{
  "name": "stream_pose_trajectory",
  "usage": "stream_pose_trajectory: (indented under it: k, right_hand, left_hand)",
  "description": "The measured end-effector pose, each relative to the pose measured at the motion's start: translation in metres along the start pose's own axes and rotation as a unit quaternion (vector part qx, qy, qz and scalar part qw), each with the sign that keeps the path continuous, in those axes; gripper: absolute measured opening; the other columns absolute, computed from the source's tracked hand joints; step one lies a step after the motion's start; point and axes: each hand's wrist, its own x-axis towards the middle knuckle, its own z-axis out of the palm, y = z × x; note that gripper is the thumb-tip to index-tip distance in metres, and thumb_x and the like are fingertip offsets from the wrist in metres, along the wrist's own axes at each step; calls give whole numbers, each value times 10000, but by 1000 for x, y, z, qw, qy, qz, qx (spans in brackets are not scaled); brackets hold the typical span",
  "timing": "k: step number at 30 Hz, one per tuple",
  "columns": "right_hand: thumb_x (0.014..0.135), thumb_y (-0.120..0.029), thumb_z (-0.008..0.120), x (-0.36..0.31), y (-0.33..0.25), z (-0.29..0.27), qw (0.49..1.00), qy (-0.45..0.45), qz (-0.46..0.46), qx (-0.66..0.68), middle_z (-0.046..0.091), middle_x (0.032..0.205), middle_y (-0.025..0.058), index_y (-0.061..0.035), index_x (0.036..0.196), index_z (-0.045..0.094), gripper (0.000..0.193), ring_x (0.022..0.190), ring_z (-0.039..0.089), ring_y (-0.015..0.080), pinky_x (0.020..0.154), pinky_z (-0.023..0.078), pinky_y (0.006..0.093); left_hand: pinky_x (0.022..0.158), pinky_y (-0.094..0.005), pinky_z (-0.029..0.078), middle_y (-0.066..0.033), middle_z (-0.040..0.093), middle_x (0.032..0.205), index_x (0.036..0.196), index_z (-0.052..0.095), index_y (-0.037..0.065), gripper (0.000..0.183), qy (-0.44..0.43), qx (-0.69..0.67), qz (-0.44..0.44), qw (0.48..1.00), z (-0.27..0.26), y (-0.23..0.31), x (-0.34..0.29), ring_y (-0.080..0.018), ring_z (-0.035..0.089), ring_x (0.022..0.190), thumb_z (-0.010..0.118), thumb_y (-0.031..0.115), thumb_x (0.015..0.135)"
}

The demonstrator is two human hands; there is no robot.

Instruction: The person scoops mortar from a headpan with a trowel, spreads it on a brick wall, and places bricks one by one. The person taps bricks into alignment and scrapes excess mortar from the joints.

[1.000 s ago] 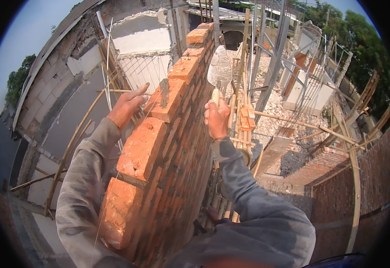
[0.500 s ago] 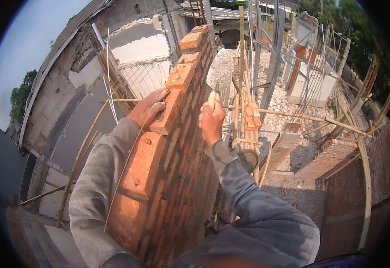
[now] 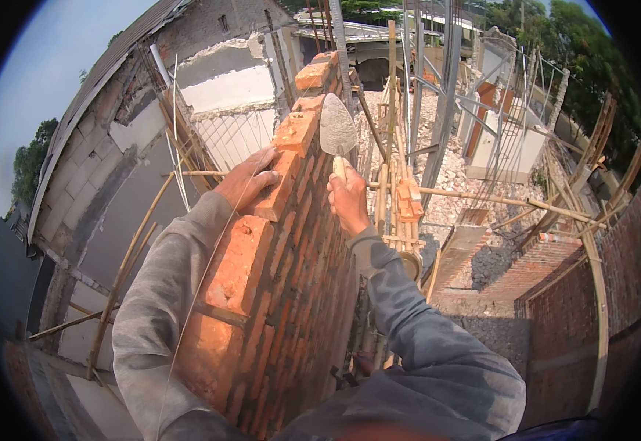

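A red brick wall [image 3: 302,272] runs away from me, its top course made of separate orange bricks. My left hand [image 3: 249,181] grips a brick [image 3: 282,189] on the top of the wall, thumb on its upper face and fingers stretching over its far left edge. In my right hand [image 3: 349,203] is a pointed trowel [image 3: 338,126], held by its light wooden handle with the mortar-smeared blade up. The blade is close to the wall's right side, beside another top brick [image 3: 296,132]. A thin string [image 3: 194,309] passes along the wall's left side, over my left forearm.
Bamboo scaffolding [image 3: 474,195] stands right of the wall, with a small stack of bricks [image 3: 408,200] on it. A round pan [image 3: 411,264] is partly hidden behind my right forearm. Rubble [image 3: 438,132] and a low brick wall [image 3: 537,257] lie below. Bamboo poles [image 3: 125,283] rise at left.
My right hand has swung the trowel left, bringing its blade near the wall and turning it more upright. My left hand stays on the same brick.
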Motion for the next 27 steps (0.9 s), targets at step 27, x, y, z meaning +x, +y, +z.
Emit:
stream_pose_trajectory:
  k: [27]
  right_hand:
    - [1032, -132, 569, 21, 18, 2, 998, 47, -43, 20, 601, 828, 27, 45, 1575, 506, 576, 558, 525, 81, 452, 427, 276]
  left_hand:
    - [1386, -478, 136, -168, 215, 1836, 1734, 353, 72, 850, -8, -70, -44, 997, 6, 4, -7, -338, 145, 1709, 534, 426, 983]
